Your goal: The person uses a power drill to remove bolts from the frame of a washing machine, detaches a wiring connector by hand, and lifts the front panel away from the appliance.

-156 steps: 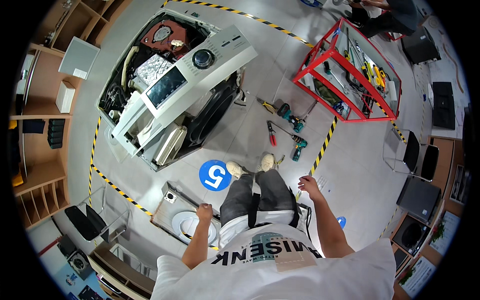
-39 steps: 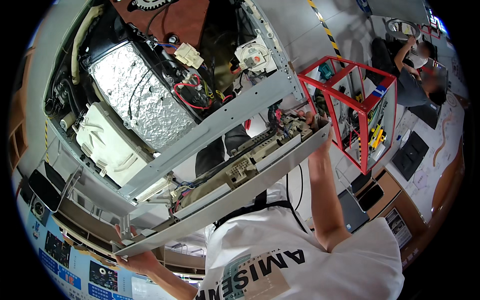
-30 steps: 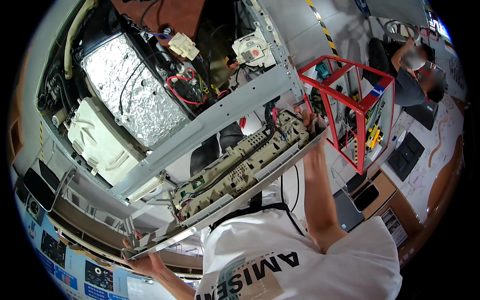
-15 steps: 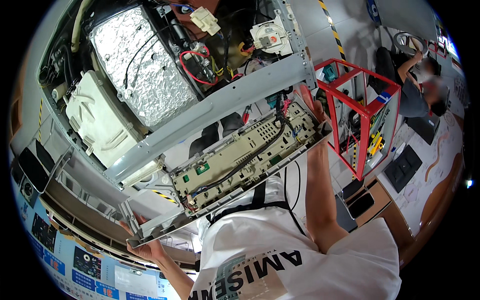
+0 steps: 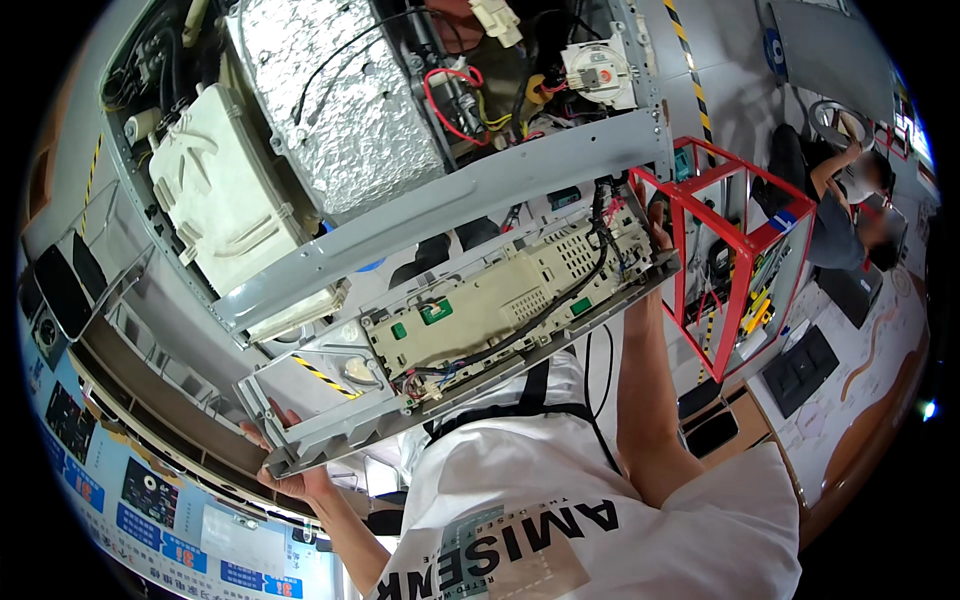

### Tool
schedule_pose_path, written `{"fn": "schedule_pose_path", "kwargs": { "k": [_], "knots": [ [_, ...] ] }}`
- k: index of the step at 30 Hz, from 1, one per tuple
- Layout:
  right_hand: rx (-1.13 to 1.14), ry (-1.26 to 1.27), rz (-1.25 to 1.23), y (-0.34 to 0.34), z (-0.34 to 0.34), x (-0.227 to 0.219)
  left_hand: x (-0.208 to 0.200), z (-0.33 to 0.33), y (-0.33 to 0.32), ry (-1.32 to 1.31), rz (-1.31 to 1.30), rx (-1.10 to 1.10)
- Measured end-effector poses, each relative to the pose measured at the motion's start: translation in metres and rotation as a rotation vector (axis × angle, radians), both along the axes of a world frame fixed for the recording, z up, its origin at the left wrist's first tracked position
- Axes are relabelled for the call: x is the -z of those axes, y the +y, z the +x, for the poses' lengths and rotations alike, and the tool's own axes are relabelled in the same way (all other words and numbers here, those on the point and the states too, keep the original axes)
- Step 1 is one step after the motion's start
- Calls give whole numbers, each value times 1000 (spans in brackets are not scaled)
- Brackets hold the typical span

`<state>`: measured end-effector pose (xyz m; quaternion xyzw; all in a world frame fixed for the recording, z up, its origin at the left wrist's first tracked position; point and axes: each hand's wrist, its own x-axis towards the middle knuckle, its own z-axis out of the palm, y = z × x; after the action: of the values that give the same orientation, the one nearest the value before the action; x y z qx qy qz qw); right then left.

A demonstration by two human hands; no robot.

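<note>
My left hand point(image 5: 300, 484) is wrapped round the left end of a long appliance control panel point(image 5: 475, 335), its fingers showing through the frame there. My right hand point(image 5: 657, 222) grips the opposite end, partly hidden by the panel's edge. The panel's back faces up, with a beige plastic circuit housing, green board patches and a black wire bundle point(image 5: 600, 250) at its right part. It is held tilted, right end farther away, between my body and the grey metal crossbar point(image 5: 450, 210) of an opened washing machine.
Inside the machine are a foil-covered panel point(image 5: 340, 110), an off-white plastic housing point(image 5: 215, 195), loose wires and a round white part point(image 5: 600, 75). A red-framed tool cart point(image 5: 740, 255) stands close on the right. Beyond it are a table point(image 5: 870, 330) and people working.
The view has shifted, so the machine sits farther right and higher. The panel lies slightly flatter, its left end a little higher in view. Both hands keep their hold.
</note>
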<state>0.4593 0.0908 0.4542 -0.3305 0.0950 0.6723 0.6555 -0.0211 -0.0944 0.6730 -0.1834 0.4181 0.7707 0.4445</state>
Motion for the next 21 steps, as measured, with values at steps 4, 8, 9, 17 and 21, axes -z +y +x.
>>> {"fn": "schedule_pose_path", "kwargs": {
  "k": [4, 8, 9, 17, 21],
  "knots": [
    [-127, -47, 72, 4, 5, -4, 3, -1, -7, 12, -26, 4],
    [-188, -41, 92, 6, 5, -6, 4, 2, -4, 9, -14, -26],
    [-196, -42, 96, 6, 6, -6, 5, 0, -7, 20, -23, -12],
    [-253, -11, 111, 8, 5, -5, 3, 3, -10, 17, -21, -15],
    [-271, -13, 125, 10, 7, -6, 1, 4, -8, -9, 10, 2]
  ]
}}
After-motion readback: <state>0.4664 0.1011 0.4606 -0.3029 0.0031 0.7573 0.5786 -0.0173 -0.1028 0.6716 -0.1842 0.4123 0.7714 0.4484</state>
